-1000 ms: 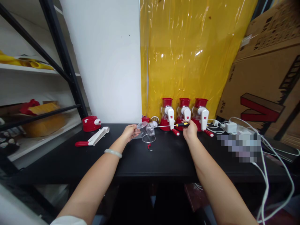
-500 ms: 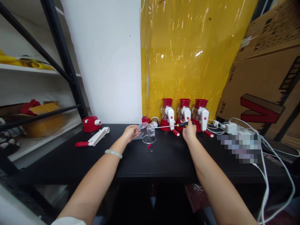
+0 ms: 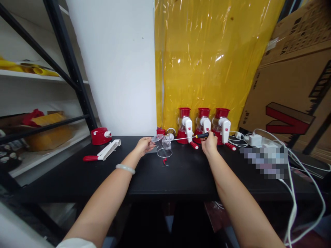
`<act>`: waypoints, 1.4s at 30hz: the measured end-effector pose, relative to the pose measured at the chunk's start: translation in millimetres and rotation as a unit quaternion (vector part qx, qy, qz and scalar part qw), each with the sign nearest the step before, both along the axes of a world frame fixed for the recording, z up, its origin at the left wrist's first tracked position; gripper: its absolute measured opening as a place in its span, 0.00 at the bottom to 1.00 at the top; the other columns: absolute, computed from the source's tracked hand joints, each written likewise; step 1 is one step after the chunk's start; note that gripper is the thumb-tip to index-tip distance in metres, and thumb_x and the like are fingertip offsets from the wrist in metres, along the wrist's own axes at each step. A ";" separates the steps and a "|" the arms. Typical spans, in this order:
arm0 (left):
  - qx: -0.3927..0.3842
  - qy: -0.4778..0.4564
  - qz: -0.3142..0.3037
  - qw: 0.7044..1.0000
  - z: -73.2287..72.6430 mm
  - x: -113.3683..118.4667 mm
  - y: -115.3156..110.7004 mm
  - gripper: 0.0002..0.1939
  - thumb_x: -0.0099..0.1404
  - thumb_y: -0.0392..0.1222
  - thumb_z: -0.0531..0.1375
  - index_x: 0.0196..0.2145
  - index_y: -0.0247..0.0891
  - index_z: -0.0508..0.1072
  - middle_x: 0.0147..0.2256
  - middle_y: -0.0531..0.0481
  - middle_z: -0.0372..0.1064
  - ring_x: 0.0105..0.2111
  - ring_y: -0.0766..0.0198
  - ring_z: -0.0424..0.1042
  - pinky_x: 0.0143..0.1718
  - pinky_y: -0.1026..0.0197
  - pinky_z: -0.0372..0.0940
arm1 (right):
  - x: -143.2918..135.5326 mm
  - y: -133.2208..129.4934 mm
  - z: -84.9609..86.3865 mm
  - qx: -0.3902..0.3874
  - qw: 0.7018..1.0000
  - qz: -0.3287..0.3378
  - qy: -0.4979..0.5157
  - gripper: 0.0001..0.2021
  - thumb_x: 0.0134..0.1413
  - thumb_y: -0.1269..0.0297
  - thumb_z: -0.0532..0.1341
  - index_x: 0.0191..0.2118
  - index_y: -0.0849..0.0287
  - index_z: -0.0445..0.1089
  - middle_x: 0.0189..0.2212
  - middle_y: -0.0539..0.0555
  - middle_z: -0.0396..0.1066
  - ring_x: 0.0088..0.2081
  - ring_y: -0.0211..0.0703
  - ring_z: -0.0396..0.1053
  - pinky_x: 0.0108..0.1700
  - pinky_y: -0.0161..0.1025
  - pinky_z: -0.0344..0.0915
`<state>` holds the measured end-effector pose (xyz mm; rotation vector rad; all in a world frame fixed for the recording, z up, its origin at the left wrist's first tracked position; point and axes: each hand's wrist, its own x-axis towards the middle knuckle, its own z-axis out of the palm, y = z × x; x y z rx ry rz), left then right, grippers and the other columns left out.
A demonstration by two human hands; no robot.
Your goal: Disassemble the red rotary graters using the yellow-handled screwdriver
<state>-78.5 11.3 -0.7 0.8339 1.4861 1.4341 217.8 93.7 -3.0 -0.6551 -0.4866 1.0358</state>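
My left hand is closed on the rim of a clear plastic grater housing, which rests on the black table with its wide round opening towards me. My right hand grips the black and yellow handle of a long screwdriver. Its thin metal shaft points left, and the tip reaches the clear housing; whether it touches a screw is too small to tell. A small red part lies in front of the housing. Behind stand a red part and a metal drum.
Three red and white rotary graters stand at the back. On the left lie a red base and a white crank with red handle. White cables and an adapter are at right, beside a large cardboard box.
Hardly anything differs: the screwdriver and my right hand have shifted very slightly. My left hand still holds the clear housing in the same place.
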 end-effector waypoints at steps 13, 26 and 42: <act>0.000 -0.004 0.005 1.000 -0.5 -0.7 0.9 0.04 0.65 0.39 0.59 0.37 0.37 0.68 0.23 0.52 0.71 0.22 0.65 0.74 0.24 0.67 0.65 | 5.7 7.5 -4.7 0.005 0.999 0.020 0.037 0.05 0.51 0.62 0.55 0.35 0.55 0.60 0.25 0.45 0.68 0.29 0.37 0.70 0.32 0.36 0.68; 0.004 -0.009 0.011 1.000 -0.8 -1.3 0.1 0.02 0.66 0.37 0.58 0.36 0.37 0.69 0.23 0.51 0.71 0.22 0.65 0.75 0.23 0.68 0.65 | 3.6 4.4 -4.3 -0.024 0.998 -0.043 -0.046 0.11 0.50 0.56 0.62 0.33 0.55 0.61 0.25 0.43 0.65 0.23 0.31 0.63 0.21 0.29 0.59; 0.024 -0.010 0.036 0.999 -2.8 -1.5 1.9 0.02 0.65 0.36 0.58 0.33 0.36 0.69 0.22 0.51 0.70 0.21 0.67 0.74 0.22 0.69 0.64 | -0.2 3.0 -2.2 -0.001 1.000 -0.017 -0.017 0.08 0.48 0.64 0.58 0.31 0.54 0.56 0.23 0.43 0.60 0.24 0.33 0.60 0.22 0.30 0.56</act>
